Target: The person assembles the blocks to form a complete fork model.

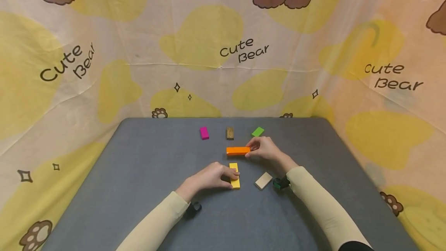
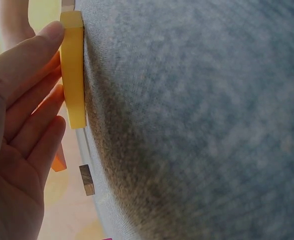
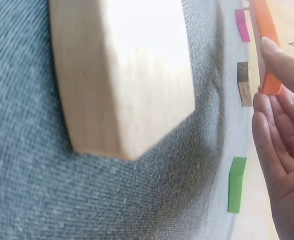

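In the head view, my left hand (image 1: 212, 175) is at the yellow block (image 1: 234, 181), which lies lengthwise away from me on the table. The left wrist view has the thumb on one side of the yellow block (image 2: 74, 75) and fingers reaching behind it. My right hand (image 1: 266, 149) pinches the right end of an orange block (image 1: 237, 151), held crosswise beyond the yellow one. Thumb and fingers show on either side of this orange block (image 3: 267, 45) in the right wrist view. Near the right forearm lies a pale wooden block (image 1: 263, 181).
Toward the back of the grey table (image 1: 146, 204) lie a magenta block (image 1: 204, 133), a brown wood-grain block (image 1: 230, 133) and a green block (image 1: 258, 131). A printed cloth (image 1: 195, 49) hangs behind and along the sides.
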Demonstrator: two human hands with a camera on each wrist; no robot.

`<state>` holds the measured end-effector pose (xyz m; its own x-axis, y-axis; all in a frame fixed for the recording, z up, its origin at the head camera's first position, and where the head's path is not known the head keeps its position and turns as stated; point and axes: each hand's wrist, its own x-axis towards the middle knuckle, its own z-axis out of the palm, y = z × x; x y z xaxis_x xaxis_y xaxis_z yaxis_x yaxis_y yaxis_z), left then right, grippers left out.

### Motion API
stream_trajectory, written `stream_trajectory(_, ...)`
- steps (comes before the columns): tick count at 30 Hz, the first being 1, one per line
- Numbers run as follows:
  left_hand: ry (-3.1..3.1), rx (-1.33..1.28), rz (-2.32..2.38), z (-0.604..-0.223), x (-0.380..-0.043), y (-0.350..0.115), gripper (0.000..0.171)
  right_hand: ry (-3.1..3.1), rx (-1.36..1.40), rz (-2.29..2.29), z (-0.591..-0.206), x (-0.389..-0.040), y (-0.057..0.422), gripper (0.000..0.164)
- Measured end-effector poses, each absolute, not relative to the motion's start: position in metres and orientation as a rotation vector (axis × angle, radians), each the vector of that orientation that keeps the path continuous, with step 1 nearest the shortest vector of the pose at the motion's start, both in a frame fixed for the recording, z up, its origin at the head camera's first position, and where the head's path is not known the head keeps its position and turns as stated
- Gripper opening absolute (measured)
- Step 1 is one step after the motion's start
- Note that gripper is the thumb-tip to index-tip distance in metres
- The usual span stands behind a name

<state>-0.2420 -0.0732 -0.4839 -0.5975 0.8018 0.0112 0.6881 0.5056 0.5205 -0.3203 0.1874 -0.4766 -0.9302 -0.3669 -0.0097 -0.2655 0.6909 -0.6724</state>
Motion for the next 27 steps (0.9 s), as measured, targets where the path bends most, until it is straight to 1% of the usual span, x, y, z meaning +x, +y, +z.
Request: stream_trajectory(27,2.526,1.277,0.714,-0.484,-0.24,-0.074,0.038,2.707,-0.606,-0.981,-0.481,-0.319,0.17,0.034)
